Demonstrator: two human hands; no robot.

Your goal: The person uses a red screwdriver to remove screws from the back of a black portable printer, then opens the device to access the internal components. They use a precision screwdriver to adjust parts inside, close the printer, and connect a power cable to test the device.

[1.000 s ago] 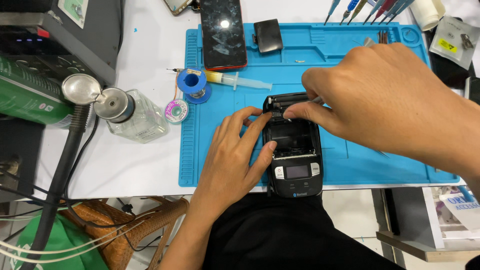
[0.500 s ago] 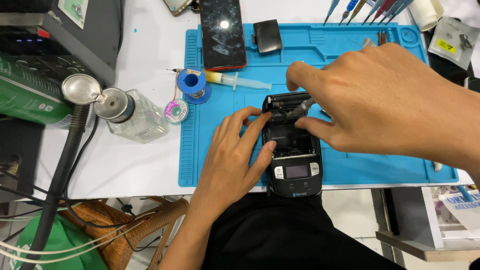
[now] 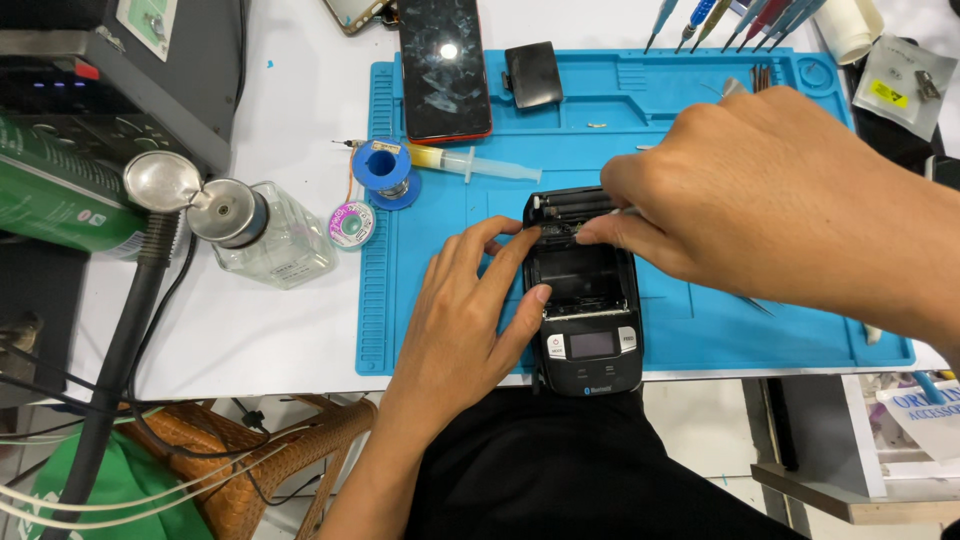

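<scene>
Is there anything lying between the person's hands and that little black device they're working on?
No, nothing visible. The left hand already rests against the side of the black device, and the right hand has its fingertips at the open top end. The syringe and blue spool lie off to the side.

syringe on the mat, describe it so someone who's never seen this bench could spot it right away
Start at the blue work mat covering the right part of the white table. In its upper left area, just below the cracked phone, the syringe lies flat, pointing right. It is the only clear tube with yellowish filling, and its left end sits beside the blue solder spool.
</scene>
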